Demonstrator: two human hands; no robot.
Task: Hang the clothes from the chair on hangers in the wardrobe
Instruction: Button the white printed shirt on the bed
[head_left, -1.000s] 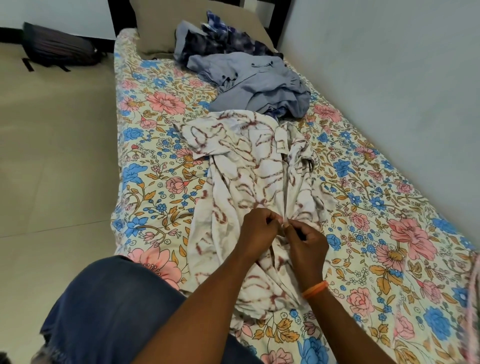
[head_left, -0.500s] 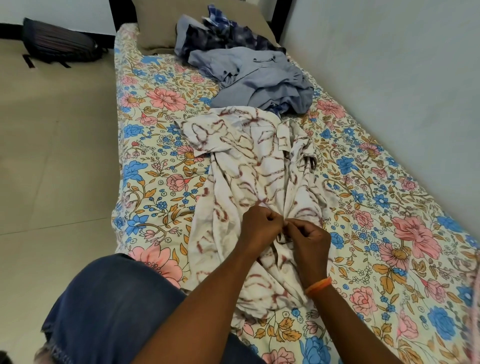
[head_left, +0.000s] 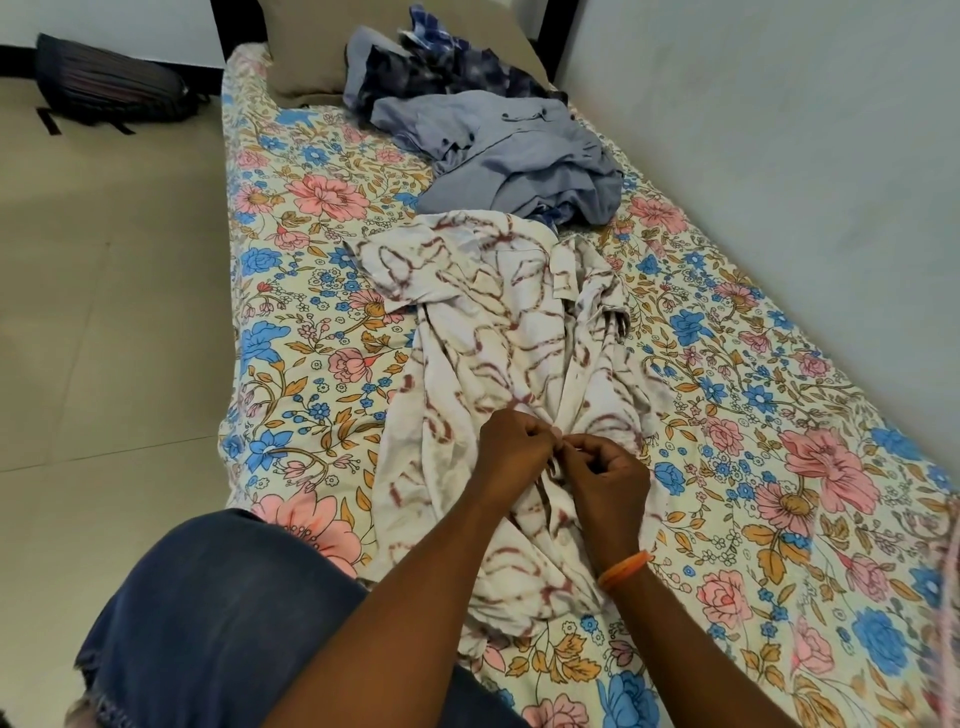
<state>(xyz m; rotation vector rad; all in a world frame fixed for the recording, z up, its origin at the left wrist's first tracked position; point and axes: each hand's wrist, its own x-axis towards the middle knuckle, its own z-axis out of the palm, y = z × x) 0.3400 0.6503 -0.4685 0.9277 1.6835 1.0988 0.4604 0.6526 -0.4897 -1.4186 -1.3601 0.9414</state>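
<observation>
Both hands, left hand (head_left: 511, 447) and right hand (head_left: 608, 478), still pinch the shirt (head_left: 483, 332) placket.

Soft, even daylight, faint shadows, wide-angle bending at the edges.

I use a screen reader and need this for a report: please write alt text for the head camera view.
Both hands, left hand and right hand, pinch the front of a white patterned shirt lying on a floral bedsheet. A grey-blue shirt and darker clothes lie heaped beyond it near a pillow.
</observation>
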